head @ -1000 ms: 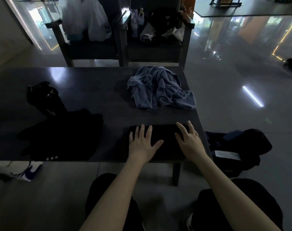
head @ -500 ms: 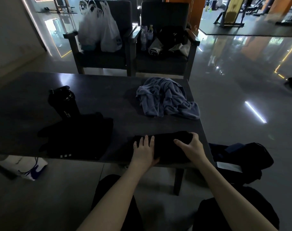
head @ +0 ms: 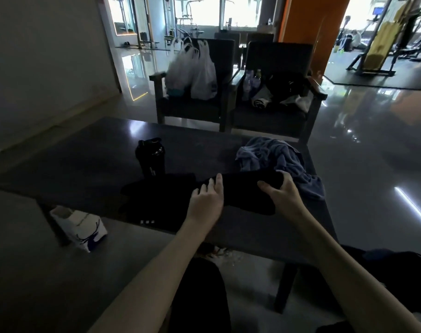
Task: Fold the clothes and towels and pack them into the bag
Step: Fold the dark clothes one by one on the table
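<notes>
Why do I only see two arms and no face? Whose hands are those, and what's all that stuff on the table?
There is no machine here. A person wears a camera on their head, so the picture shows what they see when they look down: their own two arms. The left hand lies flat on a folded black cloth, and the right hand curls round its end. Under the cloth is a dark table. Also on the table are a crumpled blue towel, a black bottle and more black clothing. A white paper bag stands on the floor at the left. The room is dim, so small details are hard to make out.
</notes>
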The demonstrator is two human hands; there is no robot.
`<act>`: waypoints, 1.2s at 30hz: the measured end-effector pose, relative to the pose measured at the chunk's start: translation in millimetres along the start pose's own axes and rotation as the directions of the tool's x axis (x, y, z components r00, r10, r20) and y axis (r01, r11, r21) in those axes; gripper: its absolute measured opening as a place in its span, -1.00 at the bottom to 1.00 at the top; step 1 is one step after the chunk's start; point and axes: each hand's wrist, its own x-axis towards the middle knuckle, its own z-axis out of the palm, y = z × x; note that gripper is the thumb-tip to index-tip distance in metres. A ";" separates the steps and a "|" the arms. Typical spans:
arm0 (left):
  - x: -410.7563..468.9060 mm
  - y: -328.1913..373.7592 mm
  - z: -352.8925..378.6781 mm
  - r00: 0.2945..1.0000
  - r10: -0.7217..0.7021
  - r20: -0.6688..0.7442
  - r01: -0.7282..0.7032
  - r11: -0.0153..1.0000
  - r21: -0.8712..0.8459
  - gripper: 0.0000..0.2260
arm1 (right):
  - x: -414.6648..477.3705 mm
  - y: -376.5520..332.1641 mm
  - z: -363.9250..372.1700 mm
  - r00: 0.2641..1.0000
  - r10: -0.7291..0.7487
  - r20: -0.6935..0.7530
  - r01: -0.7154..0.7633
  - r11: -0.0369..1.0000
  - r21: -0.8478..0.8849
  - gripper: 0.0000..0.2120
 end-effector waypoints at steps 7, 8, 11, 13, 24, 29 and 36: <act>11.9 -81.1 -48.0 0.987 -0.162 0.014 0.159 0.978 0.132 -0.44 | 20.8 -52.8 63.9 0.994 -0.041 0.100 0.028 0.991 0.131 -0.56; 13.7 -92.4 -49.8 0.983 -0.183 0.002 0.180 0.971 0.158 -0.45 | 25.0 -57.5 75.0 0.992 -0.041 0.119 0.024 0.990 0.139 -0.54; 19.0 -121.6 -55.2 0.973 -0.229 0.038 0.217 0.955 0.202 -0.45 | 36.3 -70.9 104.6 0.986 -0.030 0.165 0.005 0.988 0.154 -0.43; 21.2 -137.4 -54.8 0.962 -0.264 0.064 0.246 0.947 0.205 -0.46 | 43.1 -77.1 121.8 0.981 -0.001 0.192 -0.028 0.988 0.149 -0.30; 3.4 -170.6 -15.2 0.891 -0.292 0.347 0.296 0.954 0.044 -0.43 | 55.9 -61.7 183.9 0.944 0.159 0.288 -0.150 0.987 -0.052 -0.36; 7.3 -167.4 -4.2 0.928 -0.255 0.271 0.292 0.951 -0.102 -0.45 | 55.9 -55.0 181.9 0.961 0.158 0.225 -0.153 0.987 -0.039 -0.35; 14.9 -160.6 -6.0 0.898 -0.175 0.404 0.260 0.951 -0.166 -0.31 | 55.9 -47.4 178.8 0.949 0.226 0.220 -0.159 0.946 -0.284 -0.23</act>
